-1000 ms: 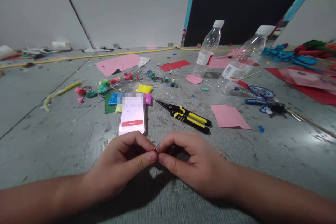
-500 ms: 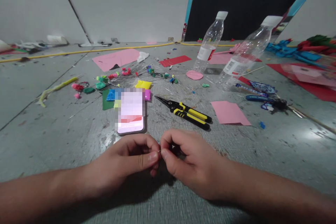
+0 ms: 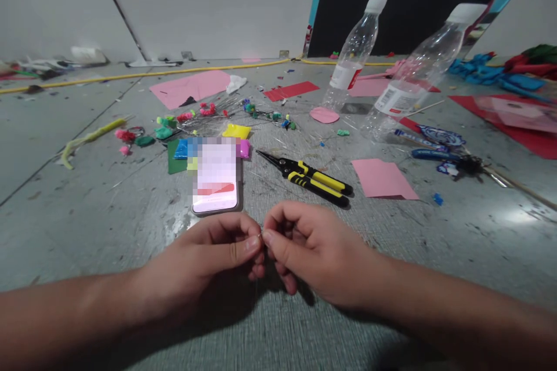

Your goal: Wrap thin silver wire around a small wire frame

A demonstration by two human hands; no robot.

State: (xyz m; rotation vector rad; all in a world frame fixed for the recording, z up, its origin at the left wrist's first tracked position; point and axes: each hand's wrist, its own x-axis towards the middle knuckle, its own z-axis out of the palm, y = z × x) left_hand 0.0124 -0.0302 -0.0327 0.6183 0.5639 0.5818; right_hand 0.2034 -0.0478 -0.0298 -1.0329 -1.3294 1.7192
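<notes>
Thin strand [image 3: 260, 235], perhaps wire, held between the fingertips of left hand [image 3: 198, 252] and right hand [image 3: 324, 252], just on the near side of the phone and a little to its right. Grip of left hand closed, thumb and forefinger clamped on the strand; grip of right hand likewise pinched on it, with the tips of both hands almost meeting. Far ends of the strand too fine or hidden to tell. Judging from the pose, at a step of close fingertip handling, perhaps twisting or bending. Next move seemingly calling for a steady pinch on one side and small, controlled finger motion on the other, without slipping off so fine a piece.

Just beyond left hand, phone [image 3: 216, 179], lying screen up. To the right of the phone, pliers [image 3: 311, 181], untouched, nose towards it; farther right, pink paper [image 3: 383, 178]. Beyond the phone, yellow packet [image 3: 236, 131]; farther off and right, two upright bottles [image 3: 346, 74] [image 3: 398, 97].
</notes>
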